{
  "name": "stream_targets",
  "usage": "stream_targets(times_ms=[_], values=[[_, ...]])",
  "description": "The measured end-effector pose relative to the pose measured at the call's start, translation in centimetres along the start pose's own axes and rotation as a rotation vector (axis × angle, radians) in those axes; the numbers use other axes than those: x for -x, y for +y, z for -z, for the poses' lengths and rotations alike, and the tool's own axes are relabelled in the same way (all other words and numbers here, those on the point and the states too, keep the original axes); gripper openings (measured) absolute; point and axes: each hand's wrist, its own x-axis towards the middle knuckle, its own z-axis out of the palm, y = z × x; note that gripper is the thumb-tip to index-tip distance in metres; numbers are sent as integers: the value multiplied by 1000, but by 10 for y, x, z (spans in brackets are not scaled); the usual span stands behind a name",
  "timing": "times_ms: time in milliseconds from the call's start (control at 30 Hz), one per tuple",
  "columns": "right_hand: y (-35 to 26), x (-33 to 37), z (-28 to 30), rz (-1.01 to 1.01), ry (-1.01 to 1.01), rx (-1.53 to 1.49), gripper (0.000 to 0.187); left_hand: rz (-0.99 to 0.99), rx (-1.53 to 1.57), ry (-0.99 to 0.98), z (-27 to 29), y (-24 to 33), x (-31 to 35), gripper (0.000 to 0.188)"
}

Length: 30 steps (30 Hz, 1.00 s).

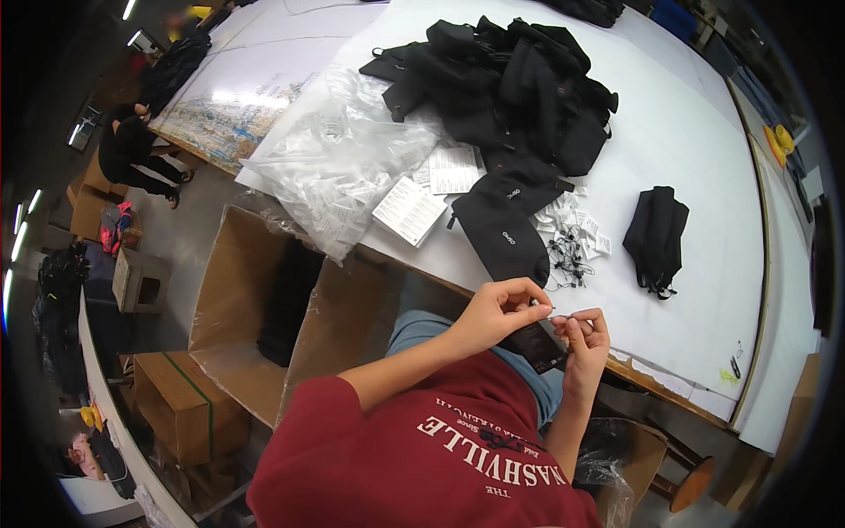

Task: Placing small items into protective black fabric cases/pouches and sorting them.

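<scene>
My left hand (506, 312) is closed in a pinch just off the table's front edge. Close beside it, my right hand (583, 345) pinches too, thumb against fingers. A thin dark cord (562, 317) seems to run between the fingertips; its detail is too small to make out. Below the hands, a black fabric piece (535, 348) lies at my lap, partly covered by them. Beyond my fingers are a heap of black looped tag strings (570, 255) and small white tags (563, 214). Black fabric pouches (502, 233) with small white print lie beside these.
A large pile of black pouches (502, 84) covers the far table. Clear plastic bags (339, 154) and white card stacks (410, 211) lie left; a folded black pouch (656, 239) lies right. Open cardboard boxes (238, 304) stand left of me. Another person (132, 145) bends at the far left.
</scene>
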Motion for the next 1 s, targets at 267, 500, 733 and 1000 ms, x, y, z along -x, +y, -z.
stream_targets(times_ms=[267,500,733,1000], values=[[7,3,-4,49,56,126,10,-50,-301,-64,-6,6,0,12],[11,2,2,-26,84,73,9,-24,-275,-52,-8,0,-2,11],[2,2,2,51,58,237,10,-274,-469,-146,-2,-4,-6,11],[-13,4,-1,109,-85,245,11,-46,-303,-305,6,16,-15,16]])
